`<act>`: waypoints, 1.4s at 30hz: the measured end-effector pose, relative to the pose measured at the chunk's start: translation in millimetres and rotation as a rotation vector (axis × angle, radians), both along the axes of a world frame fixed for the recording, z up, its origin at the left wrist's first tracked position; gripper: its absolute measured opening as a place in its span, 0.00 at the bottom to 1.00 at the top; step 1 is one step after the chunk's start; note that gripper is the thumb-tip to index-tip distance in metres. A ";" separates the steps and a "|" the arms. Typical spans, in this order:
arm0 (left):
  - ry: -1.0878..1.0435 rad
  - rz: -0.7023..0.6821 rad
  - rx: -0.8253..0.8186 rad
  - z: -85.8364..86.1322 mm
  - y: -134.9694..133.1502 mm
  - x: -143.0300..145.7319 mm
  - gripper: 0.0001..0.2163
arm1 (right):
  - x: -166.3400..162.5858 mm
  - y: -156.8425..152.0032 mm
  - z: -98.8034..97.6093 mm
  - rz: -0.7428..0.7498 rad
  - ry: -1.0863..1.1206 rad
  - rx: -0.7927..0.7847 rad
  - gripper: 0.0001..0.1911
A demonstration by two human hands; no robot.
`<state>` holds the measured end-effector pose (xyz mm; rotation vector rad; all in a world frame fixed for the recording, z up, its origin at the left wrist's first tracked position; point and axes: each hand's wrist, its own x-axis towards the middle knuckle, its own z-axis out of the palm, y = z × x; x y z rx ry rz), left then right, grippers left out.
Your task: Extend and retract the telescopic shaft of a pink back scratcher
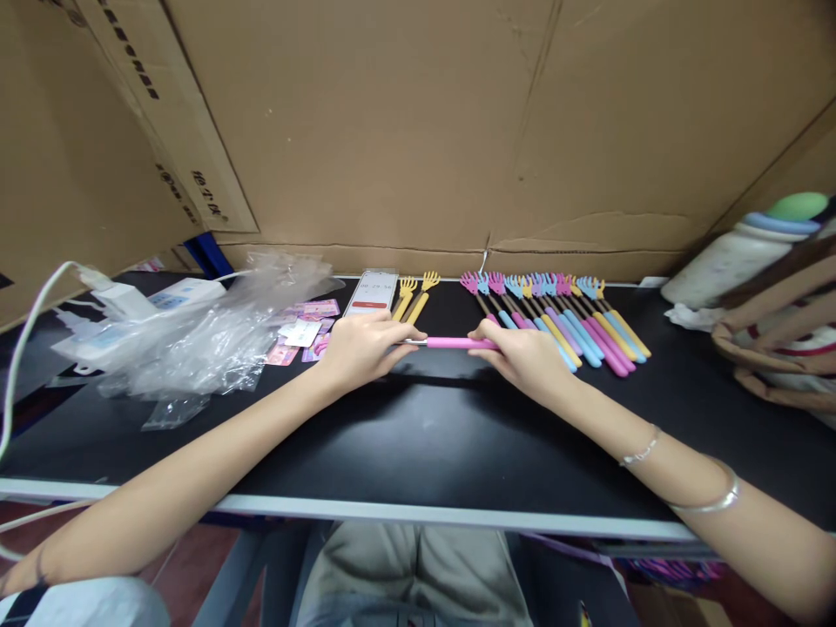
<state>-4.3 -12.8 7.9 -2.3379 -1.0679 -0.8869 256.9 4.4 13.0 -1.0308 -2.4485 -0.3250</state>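
Black tabletop (418, 435) carries a row of roughly a dozen back scratchers (562, 318), claws pointing away, plus two yellow ones (415, 296). Left hand (362, 348) and right hand (522, 353) pinch one pink scratcher (450, 343) lying left-right between them.

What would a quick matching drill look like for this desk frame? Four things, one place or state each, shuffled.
Things:
1. pink back scratcher
2. phone
3. plastic bag
4. bottle

Places or states:
A. crumpled at the left of the table
B. lying on its side at the far right
C. held level between left hand and right hand
D. flat with its screen lit, beside two yellow back scratchers

Pairs: 1-C, 2-D, 3-A, 4-B
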 end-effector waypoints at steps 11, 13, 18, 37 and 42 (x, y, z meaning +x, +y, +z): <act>0.059 -0.061 0.239 7.7 -3.3 1.2 0.09 | -3.4 -6.2 8.6 0.017 0.080 -0.466 0.14; 0.059 -0.057 0.267 7.7 -3.8 1.5 0.09 | -5.0 -8.0 10.5 0.035 0.087 -0.498 0.17; 0.059 -0.064 0.290 6.8 -3.2 2.0 0.08 | -6.7 -7.3 10.8 0.158 0.171 -0.712 0.23; 0.045 0.010 0.172 7.5 0.5 -3.8 0.08 | 2.7 3.4 4.9 0.179 0.436 -0.580 0.13; 0.074 0.021 0.187 8.3 -1.7 -4.2 0.10 | -1.9 -3.5 8.4 0.222 0.589 -1.012 0.15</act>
